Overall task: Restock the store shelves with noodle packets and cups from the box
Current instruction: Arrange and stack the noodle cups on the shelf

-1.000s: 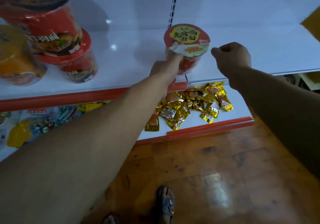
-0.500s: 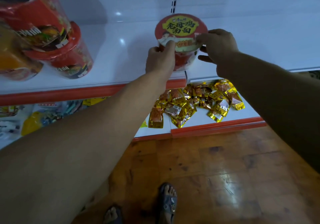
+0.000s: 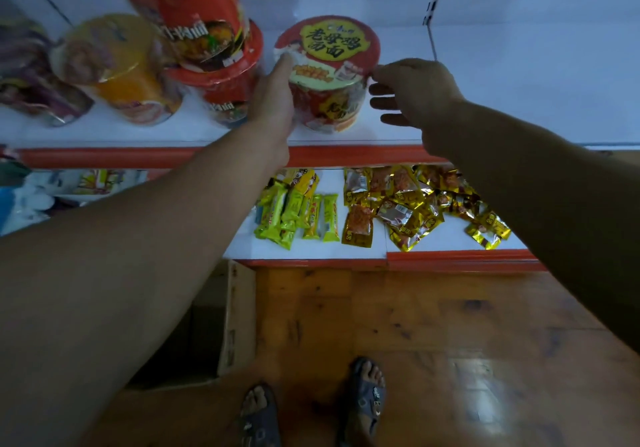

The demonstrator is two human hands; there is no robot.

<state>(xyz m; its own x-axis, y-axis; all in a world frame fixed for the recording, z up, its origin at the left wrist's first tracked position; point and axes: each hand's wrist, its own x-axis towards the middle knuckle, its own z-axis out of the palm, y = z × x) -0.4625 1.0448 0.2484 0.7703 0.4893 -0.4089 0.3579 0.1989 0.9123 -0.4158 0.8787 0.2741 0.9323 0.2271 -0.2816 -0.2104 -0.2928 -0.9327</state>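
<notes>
A red noodle cup (image 3: 329, 69) with a yellow-labelled lid stands upright on the white upper shelf (image 3: 502, 100), close beside two stacked red cups (image 3: 211, 41). My left hand (image 3: 273, 100) lies flat along the cup's left side, fingers reaching up to the lid rim. My right hand (image 3: 415, 93) is at the cup's right side. Its fingers are spread, and only one fingertip touches the lid rim. An open cardboard box (image 3: 235, 322) sits on the floor under my left arm, its inside dark and mostly hidden.
A yellow cup (image 3: 117, 62) and a purple pack (image 3: 31, 76) stand further left on the upper shelf. On the lower shelf lie green-yellow snack bars (image 3: 298, 211) and gold packets (image 3: 415, 204). My sandalled feet (image 3: 363, 398) stand on the wooden floor.
The noodle cup has slid left along the shelf and now stands next to the stacked red cups. My right hand has loosened from the lid, with its fingers spread.
</notes>
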